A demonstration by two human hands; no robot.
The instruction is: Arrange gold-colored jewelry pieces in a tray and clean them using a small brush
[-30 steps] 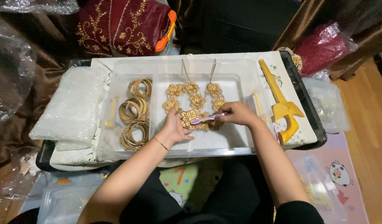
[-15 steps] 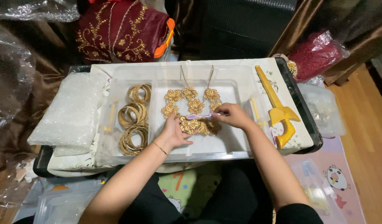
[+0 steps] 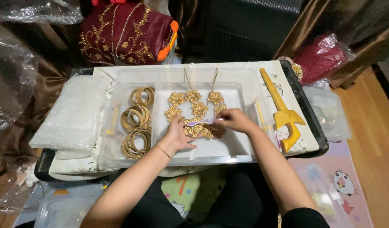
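1. Down at the middle of a clear plastic tray (image 3: 241, 158), a gold flower necklace (image 3: 193, 110) lies flat, its two thin cords running toward the far edge and its cluster of blossoms spreading toward the person.
2. Pressing on the near left part of that necklace is the left hand (image 3: 176, 137), palm down and fingers spread, not clenched around anything; it pins the piece in place.
3. The right hand (image 3: 235, 121) comes in from the right and grips a small lilac toothbrush (image 3: 203, 122) by its handle, fingers closed round it.
4. The toothbrush lies nearly level, its long axis running left to right; the head points left and sits over the lower blossoms, between the two hands. Whether the bristles touch the metal I cannot tell.
5. So the necklace lies just far of and under both hands; the left hand is on it, the right hand reaches it only through the brush.
6. Left of the necklace, in the tray's left section, three stacks of gold bangles (image 3: 136, 128) sit in a row from far to near, apart from both hands.
7. Right of the tray, on the cloth-covered bench (image 3: 304, 139), a yellow plastic tool (image 3: 283, 112) lies with its handle pointing far and its forked end near.
8. A bag of bubble wrap (image 3: 70, 116) rests at the left end, and a maroon embroidered cushion (image 3: 122, 33) stands beyond the far edge.
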